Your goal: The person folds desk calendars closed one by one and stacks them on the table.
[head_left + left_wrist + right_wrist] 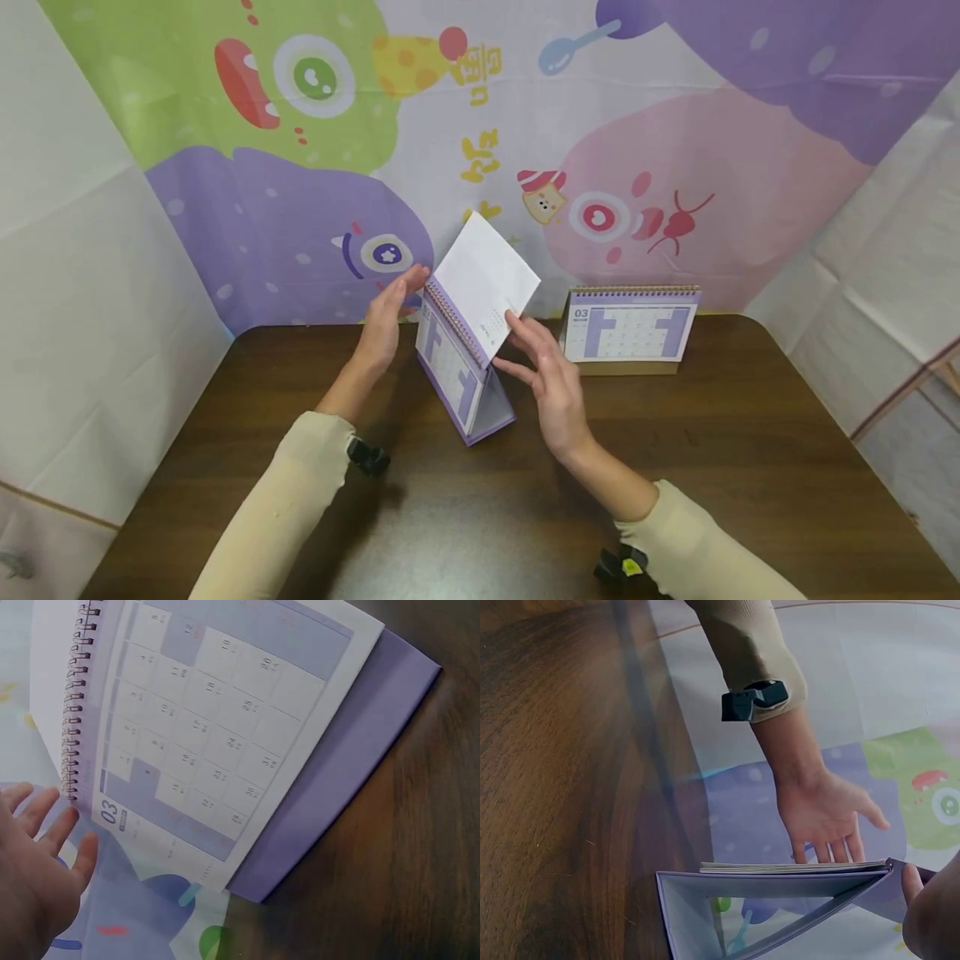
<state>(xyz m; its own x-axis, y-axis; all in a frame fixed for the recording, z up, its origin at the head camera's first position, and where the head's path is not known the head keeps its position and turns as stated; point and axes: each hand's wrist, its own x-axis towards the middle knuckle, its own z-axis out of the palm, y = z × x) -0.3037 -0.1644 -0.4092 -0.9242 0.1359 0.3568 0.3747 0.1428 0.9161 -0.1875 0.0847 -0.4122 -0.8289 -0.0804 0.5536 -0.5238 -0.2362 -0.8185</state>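
Note:
A purple spiral-bound desk calendar (447, 367) stands angled on the table, its month grid marked 03 in the left wrist view. One white page (487, 279) is raised above its coil binding. My left hand (381, 332) is at the far top corner of the calendar, fingers extended, beside the coil end (71, 769). At the near end of the binding, my right hand (558, 396) touches the raised page's lower corner with outstretched fingers. In the right wrist view only part of the right hand (934, 915) shows by the spine, and its other fingers are hidden.
A second desk calendar (632, 329), also on month 03, stands at the back right of the dark wooden table (480, 508). Directly behind the table hangs a cartoon-printed cloth (637, 150). White cloth walls (82, 233) flank both sides.

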